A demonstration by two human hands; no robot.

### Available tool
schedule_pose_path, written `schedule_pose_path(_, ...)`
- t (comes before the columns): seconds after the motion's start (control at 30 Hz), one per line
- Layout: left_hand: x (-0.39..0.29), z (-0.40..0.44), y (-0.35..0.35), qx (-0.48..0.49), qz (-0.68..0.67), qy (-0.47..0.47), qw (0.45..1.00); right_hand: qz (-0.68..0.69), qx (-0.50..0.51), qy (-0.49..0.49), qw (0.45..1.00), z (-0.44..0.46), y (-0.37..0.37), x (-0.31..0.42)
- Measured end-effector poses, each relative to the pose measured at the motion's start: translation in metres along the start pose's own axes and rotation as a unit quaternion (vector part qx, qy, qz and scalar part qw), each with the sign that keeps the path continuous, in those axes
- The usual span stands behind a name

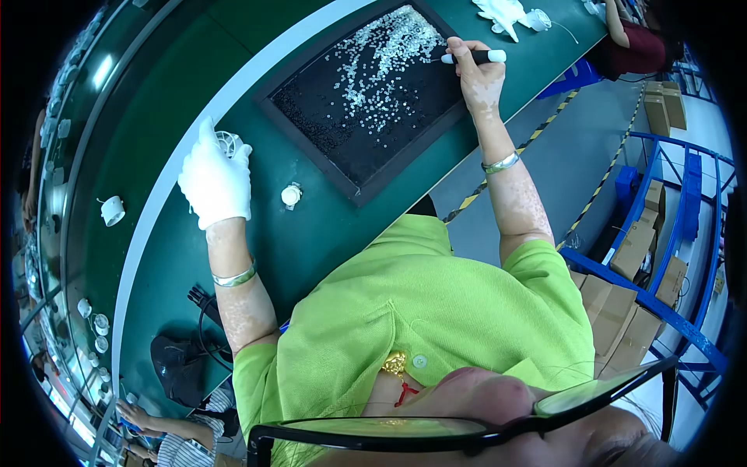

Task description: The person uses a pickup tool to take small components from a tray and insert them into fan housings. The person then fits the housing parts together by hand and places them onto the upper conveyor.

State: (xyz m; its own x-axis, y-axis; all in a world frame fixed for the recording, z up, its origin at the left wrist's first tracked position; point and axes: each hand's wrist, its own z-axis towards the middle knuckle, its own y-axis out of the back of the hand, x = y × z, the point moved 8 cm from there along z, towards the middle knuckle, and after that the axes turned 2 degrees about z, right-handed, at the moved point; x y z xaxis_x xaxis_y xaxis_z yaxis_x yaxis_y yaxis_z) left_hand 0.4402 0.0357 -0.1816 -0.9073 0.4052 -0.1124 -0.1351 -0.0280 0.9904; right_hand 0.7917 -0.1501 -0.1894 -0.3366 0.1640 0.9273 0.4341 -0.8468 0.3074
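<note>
My left hand (216, 180), in a white glove, is closed around a small white round part (227, 143) that shows at its fingertips. My bare right hand (480, 78) grips a black pen-like tool (484, 57) with white ends, its thin tip over the right side of a black tray (358, 191). Many small clear pieces (381, 66) lie scattered in the tray, densest at its far end. Small black pieces (311, 121) cover its left part. Between my left hand and the tray, a small cream-coloured round part (291, 195) rests on the green table (272, 241).
A white glove (502, 14) and a white part with a wire (537, 20) lie beyond the tray. Another white part (113, 210) is at left. A black object (177, 370) and cable lie nearby. Other people work at upper right and lower left. Boxes fill blue racks (685, 335).
</note>
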Motion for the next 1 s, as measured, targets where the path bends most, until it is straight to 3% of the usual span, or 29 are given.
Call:
schedule_pose_path(0.07,0.005,-0.012,-0.011,-0.013,-0.008,0.002,1.000,-0.010,0.002,0.003,1.000,0.000,-0.002,0.001)
schedule_pose_path(0.2,0.022,-0.032,-0.024,-0.051,-0.236,0.076,0.967,0.044,-0.051,0.052,0.996,-0.005,0.006,0.006)
schedule_pose_path(0.37,0.018,-0.047,-0.031,-0.111,-0.217,0.007,0.970,0.088,-0.008,-0.034,0.995,-0.026,-0.020,0.012)
schedule_pose_path(0.9,0.016,-0.047,-0.032,-0.115,-0.209,0.008,0.971,-0.011,0.031,0.009,0.999,-0.025,-0.031,0.018)
schedule_pose_path(1.0,0.020,-0.045,-0.035,-0.100,-0.269,0.000,0.958,-0.065,0.017,0.064,0.996,-0.028,-0.032,0.028)
